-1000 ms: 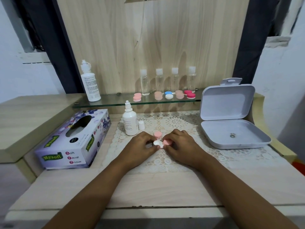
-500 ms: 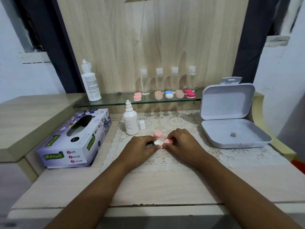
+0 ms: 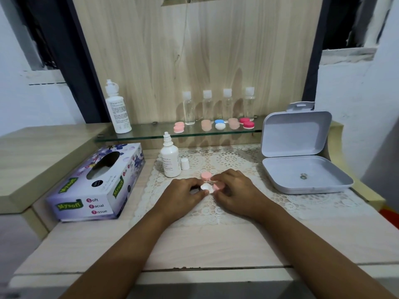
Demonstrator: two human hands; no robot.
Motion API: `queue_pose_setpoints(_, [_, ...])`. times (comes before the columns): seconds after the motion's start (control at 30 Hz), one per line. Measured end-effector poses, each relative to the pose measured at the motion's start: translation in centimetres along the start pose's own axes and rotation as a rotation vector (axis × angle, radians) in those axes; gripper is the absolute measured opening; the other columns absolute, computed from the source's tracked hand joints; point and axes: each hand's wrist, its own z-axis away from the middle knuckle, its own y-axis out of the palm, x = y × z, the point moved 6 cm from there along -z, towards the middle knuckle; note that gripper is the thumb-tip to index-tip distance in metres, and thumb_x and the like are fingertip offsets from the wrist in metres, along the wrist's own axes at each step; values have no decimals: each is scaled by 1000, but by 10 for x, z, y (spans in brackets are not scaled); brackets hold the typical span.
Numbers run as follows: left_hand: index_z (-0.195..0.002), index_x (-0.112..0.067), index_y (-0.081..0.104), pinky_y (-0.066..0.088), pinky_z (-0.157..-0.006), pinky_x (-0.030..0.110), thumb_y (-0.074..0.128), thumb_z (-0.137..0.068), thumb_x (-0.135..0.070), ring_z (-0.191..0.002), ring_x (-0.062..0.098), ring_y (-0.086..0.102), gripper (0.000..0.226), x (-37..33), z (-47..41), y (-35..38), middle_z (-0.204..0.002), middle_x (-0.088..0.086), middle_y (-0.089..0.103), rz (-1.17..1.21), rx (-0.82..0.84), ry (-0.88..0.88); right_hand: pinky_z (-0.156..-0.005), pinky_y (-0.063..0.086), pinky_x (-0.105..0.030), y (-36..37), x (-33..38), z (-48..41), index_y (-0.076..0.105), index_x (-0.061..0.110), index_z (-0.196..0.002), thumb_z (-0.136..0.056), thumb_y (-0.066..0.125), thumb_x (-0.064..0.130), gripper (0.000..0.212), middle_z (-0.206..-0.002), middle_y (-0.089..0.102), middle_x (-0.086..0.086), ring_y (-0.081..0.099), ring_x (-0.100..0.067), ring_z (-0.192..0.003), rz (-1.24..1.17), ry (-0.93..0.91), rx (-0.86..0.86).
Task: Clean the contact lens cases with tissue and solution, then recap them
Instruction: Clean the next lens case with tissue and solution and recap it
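Head view: pale wooden tabletop [image 3: 216, 244] carried white lace mat [image 3: 280, 203]. Open grey plastic hinged box [image 3: 302, 175] sat right, purple floral tissue box [image 3: 97, 184] left. Left hand [image 3: 183, 194] and right hand [image 3: 237, 190] met mid-mat, fingers curled, pinching small white-and-pink contact lens case [image 3: 210, 187] between them: left on white end, right on pink end. White solution bottle [image 3: 170, 160] stood uncapped behind left hand. Loose round pink cap [image 3: 206, 175] lay just behind case. Small white bottle cap [image 3: 185, 164] stood beside bottle.
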Motion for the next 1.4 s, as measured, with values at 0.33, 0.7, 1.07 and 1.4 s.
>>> queue_pose_setpoints(0.33, [-111, -21, 69, 40, -76, 5, 67, -85, -31, -92, -3, 58, 28, 0, 1, 0, -107, -10, 69, 2, 13, -22, -89, 42, -29, -3, -6, -2, 57, 21, -116, -86, 58, 24, 30, -95, 55, 9, 48, -7, -92, -95, 10, -75])
queue_pose_setpoints(0.7, [-110, -20, 69, 36, -71, -2, 66, -85, -31, -90, -6, 54, 28, 0, 0, 0, -109, -10, 68, -15, 3, -22, -68, 35, -26, -17, -20, -14, 57, 16, -98, -89, 60, 25, 14, -97, 64, -1, 53, -15, -94, -132, 172, -161])
queue_pose_setpoints(1.07, [-112, -21, 68, 36, -73, -3, 66, -85, -31, -93, -7, 53, 29, 0, 0, 0, -113, -11, 67, -9, 4, -22, -76, 42, -32, -10, -24, -22, 68, 19, -104, -90, 57, 31, 21, -100, 70, -5, 55, -26, -98, 45, 108, -148])
queue_pose_setpoints(1.4, [-109, -24, 69, 38, -75, 1, 67, -84, -33, -93, -8, 56, 27, 0, 1, -1, -109, -14, 68, 16, -4, -7, -84, 33, -20, -17, -7, -5, 57, 19, -124, -86, 58, 46, 46, -121, 55, -5, 49, -16, -112, 23, 67, -15])
